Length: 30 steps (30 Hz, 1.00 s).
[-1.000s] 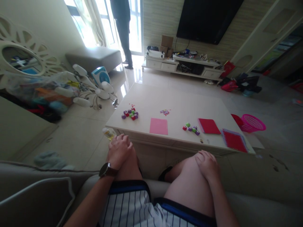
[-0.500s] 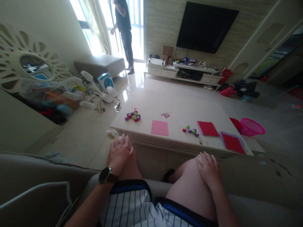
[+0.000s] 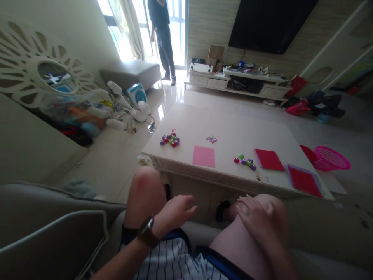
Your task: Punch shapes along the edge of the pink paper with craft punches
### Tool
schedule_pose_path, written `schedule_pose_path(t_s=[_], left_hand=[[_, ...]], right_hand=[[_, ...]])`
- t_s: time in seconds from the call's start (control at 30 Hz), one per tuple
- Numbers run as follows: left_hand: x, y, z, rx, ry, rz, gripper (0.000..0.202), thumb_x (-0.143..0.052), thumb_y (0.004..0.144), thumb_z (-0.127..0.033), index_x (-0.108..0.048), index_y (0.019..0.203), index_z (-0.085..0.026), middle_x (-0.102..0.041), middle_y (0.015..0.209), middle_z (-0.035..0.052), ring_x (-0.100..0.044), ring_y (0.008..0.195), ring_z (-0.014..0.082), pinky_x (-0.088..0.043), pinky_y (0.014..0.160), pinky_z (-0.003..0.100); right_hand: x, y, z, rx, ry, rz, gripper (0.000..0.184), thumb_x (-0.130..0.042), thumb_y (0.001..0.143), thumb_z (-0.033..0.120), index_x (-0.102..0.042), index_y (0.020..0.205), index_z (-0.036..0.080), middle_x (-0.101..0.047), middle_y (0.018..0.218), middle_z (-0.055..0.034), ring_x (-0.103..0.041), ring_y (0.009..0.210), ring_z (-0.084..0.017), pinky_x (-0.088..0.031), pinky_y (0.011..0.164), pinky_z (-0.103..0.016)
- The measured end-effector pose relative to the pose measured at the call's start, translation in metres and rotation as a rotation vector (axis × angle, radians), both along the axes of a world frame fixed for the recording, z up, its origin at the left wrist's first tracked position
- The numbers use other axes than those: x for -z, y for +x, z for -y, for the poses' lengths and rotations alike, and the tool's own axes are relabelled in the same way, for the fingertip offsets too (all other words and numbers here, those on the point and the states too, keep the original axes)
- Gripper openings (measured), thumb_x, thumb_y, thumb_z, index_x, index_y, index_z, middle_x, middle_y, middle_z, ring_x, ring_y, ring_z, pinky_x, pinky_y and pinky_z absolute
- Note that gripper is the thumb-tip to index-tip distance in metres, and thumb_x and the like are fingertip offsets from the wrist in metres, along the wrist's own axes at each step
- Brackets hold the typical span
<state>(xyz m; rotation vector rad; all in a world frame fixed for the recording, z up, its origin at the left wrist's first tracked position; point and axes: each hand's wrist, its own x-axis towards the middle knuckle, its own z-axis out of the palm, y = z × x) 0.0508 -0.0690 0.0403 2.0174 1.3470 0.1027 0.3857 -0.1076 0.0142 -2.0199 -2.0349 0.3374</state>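
My left hand (image 3: pixel 176 212), with a dark watch on its wrist, is lifted between my knees. Its thumb stands apart from the loosely bent fingers, and nothing shows in it. On my right knee rests my right hand (image 3: pixel 259 217), fingers stretched out over the skin. Beyond the knees, a low white table (image 3: pixel 233 116) carries a pink sheet (image 3: pixel 204 156) near its front edge. A cluster of small purple, red and green pieces with eye-like dots (image 3: pixel 170 140) lies left of the sheet, and a similar cluster (image 3: pixel 245 161) lies right of it.
Behind the pink sheet is a little heap of tiny coloured bits (image 3: pixel 212 139). Red sheets (image 3: pixel 269 160) and a second red stack (image 3: pixel 304 181) lie at the table's right. A pink basket (image 3: pixel 332 158) stands beyond. A person (image 3: pixel 164 42) stands by the window.
My left hand has come off the left knee and moved right, between the knees. My right hand stays on its knee. The view has tilted down, and the person's arm has lowered.
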Motion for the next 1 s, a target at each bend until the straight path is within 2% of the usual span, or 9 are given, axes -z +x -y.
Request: schedule_pose_path(t_s=[0.1, 0.27, 0.37, 0.43, 0.5, 0.6, 0.7, 0.8, 1.0], left_hand=[[-0.024, 0.031, -0.044, 0.047, 0.118, 0.083, 0.033, -0.06, 0.091, -0.039, -0.073, 0.118, -0.024, -0.077, 0.117, 0.0094, -0.07, 0.11, 0.0283, -0.053, 0.095, 0.037], [-0.053, 0.09, -0.172, -0.026, 0.157, 0.228, 0.027, -0.055, 0.092, -0.033, -0.073, 0.106, -0.019, -0.078, 0.105, 0.0089, -0.07, 0.091, 0.0211, -0.053, 0.08, 0.031], [-0.041, 0.102, -0.24, -0.078, 0.221, 0.247, 0.025, -0.056, 0.089, -0.026, -0.073, 0.105, -0.018, -0.076, 0.102, 0.0085, -0.067, 0.086, 0.0192, -0.051, 0.077, 0.031], [-0.021, 0.089, -0.269, -0.061, 0.143, 0.278, 0.022, -0.056, 0.089, -0.026, -0.072, 0.1, -0.016, -0.075, 0.097, 0.0076, -0.065, 0.079, 0.0166, -0.049, 0.07, 0.028], [0.003, 0.06, -0.287, -0.092, 0.07, 0.303, 0.018, -0.057, 0.088, -0.023, -0.072, 0.096, -0.015, -0.074, 0.091, 0.0064, -0.063, 0.073, 0.0141, -0.047, 0.065, 0.025], [0.029, 0.004, -0.302, -0.273, 0.023, 0.309, 0.016, -0.059, 0.083, -0.02, -0.07, 0.094, -0.014, -0.07, 0.081, 0.0045, -0.064, 0.068, 0.0135, -0.046, 0.061, 0.024], [0.033, -0.037, -0.316, -0.435, 0.131, 0.27, 0.016, -0.06, 0.079, -0.019, -0.071, 0.09, -0.017, -0.069, 0.075, 0.0023, -0.062, 0.064, 0.0133, -0.045, 0.06, 0.024], [0.028, -0.053, -0.328, -0.579, 0.299, 0.128, 0.016, -0.06, 0.079, -0.023, -0.071, 0.09, -0.018, -0.071, 0.078, 0.003, -0.062, 0.067, 0.0145, -0.045, 0.064, 0.026], [0.041, -0.053, -0.323, -0.373, 0.183, -0.216, 0.015, -0.065, 0.076, -0.025, -0.072, 0.089, -0.021, -0.074, 0.092, 0.0063, -0.065, 0.086, 0.02, -0.047, 0.076, 0.029]], right_hand=[[-0.028, -0.008, -0.034, -0.077, -0.034, -0.098, 0.03, -0.052, 0.095, 0.039, -0.074, 0.108, 0.023, -0.075, 0.119, -0.0108, -0.068, 0.114, -0.029, -0.052, 0.102, -0.047], [-0.07, -0.035, -0.129, -0.207, -0.068, 0.023, 0.03, -0.053, 0.096, 0.038, -0.073, 0.112, 0.022, -0.076, 0.117, -0.0101, -0.069, 0.108, -0.029, -0.052, 0.095, -0.042], [-0.071, -0.047, -0.19, -0.283, -0.166, 0.011, 0.034, -0.052, 0.097, 0.037, -0.072, 0.118, 0.019, -0.075, 0.12, -0.011, -0.07, 0.109, -0.029, -0.052, 0.095, -0.04], [-0.061, -0.047, -0.22, -0.332, -0.232, -0.019, 0.036, -0.052, 0.097, 0.036, -0.071, 0.121, 0.018, -0.074, 0.125, -0.0122, -0.069, 0.113, -0.028, -0.052, 0.097, -0.038], [-0.044, -0.037, -0.238, -0.346, -0.271, -0.022, 0.038, -0.052, 0.097, 0.036, -0.071, 0.123, 0.016, -0.073, 0.128, -0.0141, -0.069, 0.115, -0.029, -0.051, 0.1, -0.039], [-0.014, -0.011, -0.243, -0.318, -0.312, -0.004, 0.039, -0.051, 0.096, 0.035, -0.071, 0.123, 0.014, -0.073, 0.127, -0.0158, -0.069, 0.116, -0.031, -0.052, 0.1, -0.041], [0.009, 0.013, -0.235, -0.293, -0.375, 0.032, 0.035, -0.054, 0.094, 0.031, -0.073, 0.119, 0.015, -0.075, 0.123, -0.0154, -0.071, 0.11, -0.03, -0.053, 0.097, -0.041], [0.016, 0.017, -0.232, -0.31, -0.421, -0.012, 0.033, -0.054, 0.095, 0.033, -0.075, 0.115, 0.017, -0.077, 0.117, -0.014, -0.072, 0.105, -0.028, -0.053, 0.093, -0.039], [0.012, -0.012, -0.247, -0.407, -0.375, -0.066, 0.027, -0.055, 0.094, 0.028, -0.077, 0.11, 0.022, -0.079, 0.109, -0.0094, -0.073, 0.096, -0.025, -0.051, 0.082, -0.032]])
